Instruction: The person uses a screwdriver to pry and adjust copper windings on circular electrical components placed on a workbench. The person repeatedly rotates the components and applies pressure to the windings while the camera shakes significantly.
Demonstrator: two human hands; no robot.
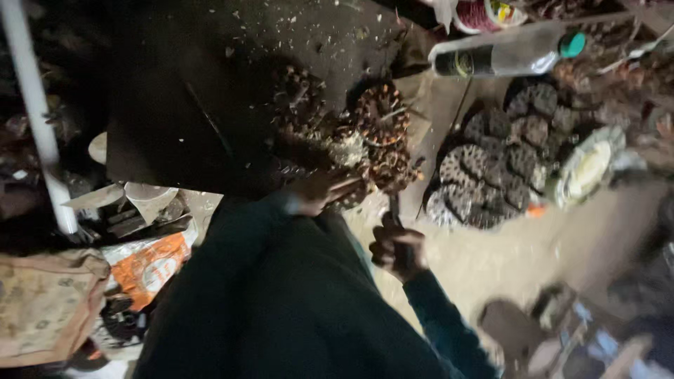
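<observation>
Left fingers: the left hand (319,191) rests its fingers (345,185) on a copper-wound motor coil (379,144), spread over its near edge; whether they clamp it I cannot tell.
Right fingers: the right hand (397,251) is curled shut around the handle of a dark tool (394,210), whose tip points up at the coil.
Coil: it lies on the edge of the dark counter (210,84), among loose wire scraps, with a second wound coil (302,98) just beside it.
Floor pile: round metal motor cores (491,168) lie heaped right of the coil, on the floor (505,260).
Bottle: a clear plastic bottle (505,56) with a teal cap lies on its side beyond the heap; its contents are unclear.
Left side: an orange plastic bag (151,267) and a white pipe (35,119) stand well apart from the hands.
Sleeves: dark teal, blurred.
</observation>
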